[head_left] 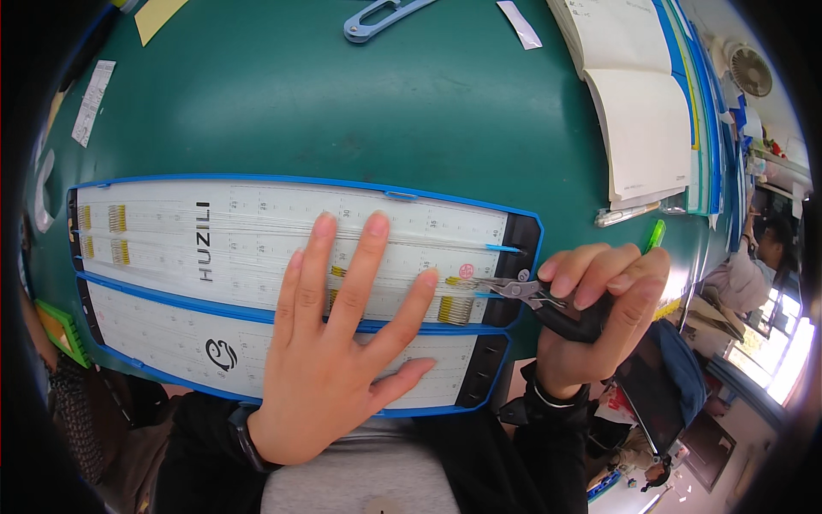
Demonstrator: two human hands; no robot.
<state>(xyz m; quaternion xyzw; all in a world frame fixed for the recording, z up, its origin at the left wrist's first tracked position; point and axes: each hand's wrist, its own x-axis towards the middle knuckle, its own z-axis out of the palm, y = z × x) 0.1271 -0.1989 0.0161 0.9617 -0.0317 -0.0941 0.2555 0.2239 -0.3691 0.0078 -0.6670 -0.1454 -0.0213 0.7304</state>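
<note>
A long blue-edged box (163,330) lies unfolded on the table before me, its white panels marked with scales. Fine lines stretch along its upper half, with rows of gold fishing hooks (118,251) at the left and more gold hooks (455,310) near the right end. My left hand (330,360) is spread flat over the box, fingers apart across the lines, hiding part of them. Black-handled pliers (529,294) are gripped in my right hand (616,295). Their narrow jaw tips are at the hooks by the right end; whether they pinch one is too small to tell.
An open notebook (640,128) lies at the back right beside a clear pen (629,214). A light-blue looped tool (370,30) and paper strips (92,103) are on the green table (257,111). Another person (753,265) is at the far right.
</note>
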